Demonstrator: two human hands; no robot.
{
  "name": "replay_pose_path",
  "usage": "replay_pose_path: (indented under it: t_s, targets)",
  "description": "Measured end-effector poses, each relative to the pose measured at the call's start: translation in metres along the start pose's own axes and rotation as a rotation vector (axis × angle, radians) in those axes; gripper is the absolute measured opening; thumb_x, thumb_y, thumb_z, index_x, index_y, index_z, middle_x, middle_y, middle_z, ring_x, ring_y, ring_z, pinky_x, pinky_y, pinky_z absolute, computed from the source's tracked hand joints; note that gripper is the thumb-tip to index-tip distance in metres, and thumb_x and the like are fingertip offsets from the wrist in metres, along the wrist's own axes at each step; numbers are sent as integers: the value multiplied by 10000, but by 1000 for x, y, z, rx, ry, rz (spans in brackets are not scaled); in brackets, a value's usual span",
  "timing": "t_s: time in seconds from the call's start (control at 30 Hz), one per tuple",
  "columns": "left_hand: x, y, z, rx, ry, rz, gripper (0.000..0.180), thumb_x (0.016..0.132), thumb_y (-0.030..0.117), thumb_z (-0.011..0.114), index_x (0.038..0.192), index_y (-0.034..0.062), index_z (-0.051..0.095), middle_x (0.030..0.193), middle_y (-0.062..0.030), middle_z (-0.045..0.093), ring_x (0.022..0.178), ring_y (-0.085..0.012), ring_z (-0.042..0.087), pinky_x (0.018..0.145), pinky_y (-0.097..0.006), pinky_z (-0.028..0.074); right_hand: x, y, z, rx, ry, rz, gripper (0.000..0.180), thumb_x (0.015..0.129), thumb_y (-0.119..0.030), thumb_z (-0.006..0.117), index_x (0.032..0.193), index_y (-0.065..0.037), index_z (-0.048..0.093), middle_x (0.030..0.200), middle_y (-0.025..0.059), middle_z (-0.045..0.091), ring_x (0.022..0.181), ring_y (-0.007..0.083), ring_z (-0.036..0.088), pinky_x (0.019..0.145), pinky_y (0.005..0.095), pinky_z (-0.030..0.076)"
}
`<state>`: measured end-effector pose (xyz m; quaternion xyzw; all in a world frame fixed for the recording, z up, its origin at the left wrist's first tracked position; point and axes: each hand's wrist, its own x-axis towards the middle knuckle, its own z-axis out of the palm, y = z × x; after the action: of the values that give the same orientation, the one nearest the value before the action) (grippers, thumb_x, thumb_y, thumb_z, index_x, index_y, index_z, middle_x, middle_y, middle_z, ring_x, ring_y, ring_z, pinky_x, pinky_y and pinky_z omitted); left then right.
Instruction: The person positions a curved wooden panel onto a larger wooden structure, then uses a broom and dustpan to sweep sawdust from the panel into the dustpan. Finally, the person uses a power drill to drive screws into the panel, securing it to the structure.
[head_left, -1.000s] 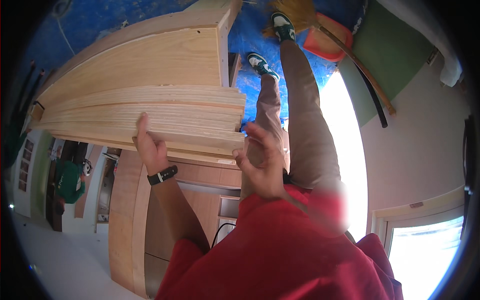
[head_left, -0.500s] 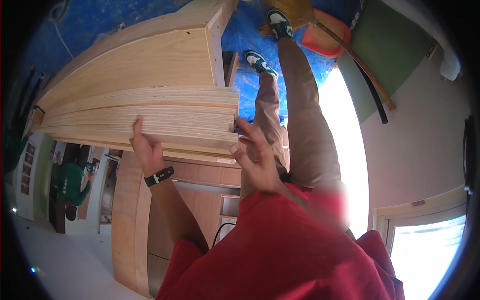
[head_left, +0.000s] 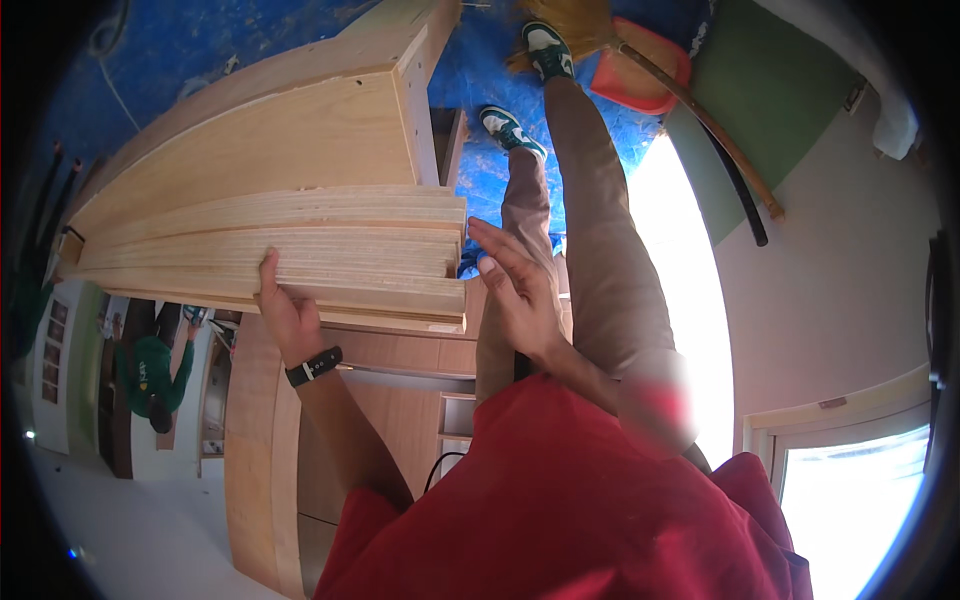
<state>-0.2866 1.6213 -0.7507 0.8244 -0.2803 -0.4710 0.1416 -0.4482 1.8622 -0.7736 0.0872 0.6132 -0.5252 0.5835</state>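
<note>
A stack of long, pale plywood strips (head_left: 370, 235) lies on edge, side by side, along a wooden cabinet. Their right-hand ends are not quite even, and a few in the middle sit slightly back. My left hand (head_left: 292, 322), with a dark watch on its wrist, is closed round the near side of the stack, one finger laid up over the strips. At the strip ends my right hand (head_left: 525, 295) is open, fingers stretched out and thumb apart. Its fingertips are at the ends of the far strips; whether they touch I cannot tell.
A large plywood cabinet (head_left: 330, 135) stands beyond the stack. Blue sheeting (head_left: 480, 60) covers the floor, where a red dustpan (head_left: 640, 75) and a broom (head_left: 690, 100) lie. Farther left, a person in a green shirt (head_left: 155, 370) works. Wooden cabinetry (head_left: 260, 450) stands near my left arm.
My right hand's fingers have straightened and shifted from the gap between the strip ends toward the farther strips. My left hand keeps its hold. The person in green has moved an arm.
</note>
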Motion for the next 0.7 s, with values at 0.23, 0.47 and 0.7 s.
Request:
replay_pose_path:
  t_s: [0.23,0.47,0.7]
  targets:
    - [-1,-4,1,12,91,21,515,834,180,744,1227,-57,511,1210,-128,569,1093,-220,569,937,-351,485,15,9,-7,54,-37,58,405,976,-168,543,1332,23,535,1306,178,577,1238,248,519,1043,345,384]
    - [6,-7,-9,-50,18,25,550,837,150,734,1261,-58,451,1217,-139,555,1101,-234,570,974,-368,475,48,2,-1,295,-111,341,439,988,-230,576,1367,-28,486,1146,69,602,1010,124,550,898,260,431]
    - [5,-7,-3,-111,40,51,554,821,82,738,1254,-54,421,1248,-155,540,1117,-248,570,940,-372,506,61,6,2,150,-183,400,609,974,-322,595,1465,-37,375,1255,119,552,1106,170,533,887,289,458]
